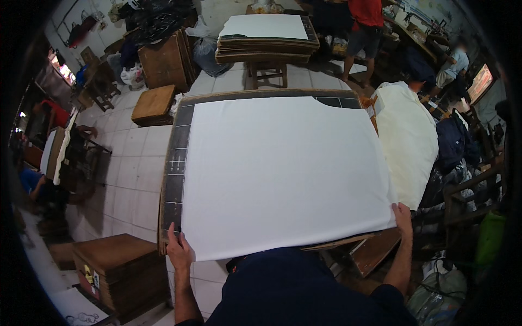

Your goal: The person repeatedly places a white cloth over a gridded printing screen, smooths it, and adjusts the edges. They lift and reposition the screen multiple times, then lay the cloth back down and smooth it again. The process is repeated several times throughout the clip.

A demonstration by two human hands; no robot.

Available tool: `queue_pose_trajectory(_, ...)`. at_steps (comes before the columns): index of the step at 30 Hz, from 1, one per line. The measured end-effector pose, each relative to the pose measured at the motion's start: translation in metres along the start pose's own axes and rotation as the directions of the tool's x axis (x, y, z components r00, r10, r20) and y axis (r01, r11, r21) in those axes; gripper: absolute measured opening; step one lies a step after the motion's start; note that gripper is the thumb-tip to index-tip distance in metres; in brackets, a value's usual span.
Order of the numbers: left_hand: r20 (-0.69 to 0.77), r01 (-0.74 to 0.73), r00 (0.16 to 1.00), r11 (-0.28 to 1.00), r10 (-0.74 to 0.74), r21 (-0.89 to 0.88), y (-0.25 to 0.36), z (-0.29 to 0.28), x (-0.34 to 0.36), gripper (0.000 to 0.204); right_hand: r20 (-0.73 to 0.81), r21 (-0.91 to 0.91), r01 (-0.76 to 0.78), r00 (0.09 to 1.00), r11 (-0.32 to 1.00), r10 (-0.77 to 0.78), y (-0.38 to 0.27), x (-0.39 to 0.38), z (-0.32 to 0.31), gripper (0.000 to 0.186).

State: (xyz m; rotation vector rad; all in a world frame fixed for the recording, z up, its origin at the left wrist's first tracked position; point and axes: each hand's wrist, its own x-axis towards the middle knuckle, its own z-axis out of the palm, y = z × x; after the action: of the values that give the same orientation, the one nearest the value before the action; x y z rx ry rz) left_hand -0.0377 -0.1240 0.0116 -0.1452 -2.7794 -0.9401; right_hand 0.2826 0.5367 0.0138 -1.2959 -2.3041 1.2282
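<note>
While both hands sit at the near edge, the white fabric sheet [283,174] lies flat between and beyond them: smooth, matte, roughly square, with a curved notch at its far right corner. It covers most of a dark board [175,163] with pale grid marks; the board shows as a strip beyond the left hand and along the far edge.

Left hand [178,251]: fingers narrow, pressed on the board's near left corner, touching the sheet's near left corner. Can't tell if it pinches the cloth.

Right hand [403,217]: fingers together, thumb side on the sheet's near right corner, gripping or pressing the edge; can't tell which.

Right of the right hand: stack of cream fabric [408,141], soft, rounded edges, just beside the board. Below that hand: brown wooden panel edges [375,251].

Left of the left hand: worn wooden box [117,266], blocky, on pale tiled floor [136,168].

Well beyond both hands: second stack of boards [266,46] with a white sheet on top, resting on a wooden stool [268,73]. Person in a red shirt [363,32] stands beside it.
</note>
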Motion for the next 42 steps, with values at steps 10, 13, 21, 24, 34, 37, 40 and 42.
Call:
queue_pose_trajectory(10, -0.011, 0.068, 0.998, 0.994, -0.067, 0.084, 0.001, 0.005, 0.000, 0.059, 0.050, 0.074, -0.010, 0.999, 0.997, 0.007, 0.024, 0.006, 0.008, 0.034)
queue_pose_trajectory(13, -0.135, 0.090, 0.987, 0.996, -0.088, 0.009, 0.004, 0.013, -0.007, 0.060, 0.093, 0.167, -0.057, 0.995, 0.984, 0.042, 0.044, 0.007, 0.019, 0.037)
queue_pose_trajectory(21, -0.248, 0.261, 0.887, 0.867, -0.388, -0.424, 0.010, 0.025, -0.042, 0.067, -0.038, 0.017, 0.054, 0.998, 0.998, -0.054, 0.073, 0.004, 0.038, 0.040)
queue_pose_trajectory(24, -0.267, 0.215, 0.909, 0.908, -0.321, -0.360, 0.001, 0.019, -0.041, 0.060, 0.014, 0.005, -0.019, 1.000, 1.000, 0.019, 0.064, 0.005, 0.026, 0.035)
queue_pose_trajectory(34, -0.398, 0.138, 0.887, 0.957, -0.234, -0.255, -0.036, 0.041, -0.042, 0.047, -0.006, 0.003, 0.027, 1.000, 1.000, -0.027, 0.082, -0.004, 0.020, 0.035)
queue_pose_trajectory(37, -0.579, 0.088, 0.788, 0.968, -0.212, -0.235, -0.036, 0.064, -0.039, 0.045, 0.012, 0.106, 0.028, 1.000, 0.994, -0.029, 0.085, -0.007, 0.036, 0.038)
queue_pose_trajectory(40, -0.632, 0.169, 0.715, 0.951, -0.298, -0.258, -0.025, 0.068, -0.037, 0.042, -0.094, 0.064, 0.041, 0.995, 0.997, -0.035, 0.073, -0.019, 0.045, 0.040)
queue_pose_trajectory(42, -0.676, 0.229, 0.675, 0.955, -0.296, -0.190, -0.017, 0.054, -0.029, 0.040, -0.026, 0.231, -0.165, 0.984, 0.959, 0.175, 0.064, -0.032, 0.044, 0.038)
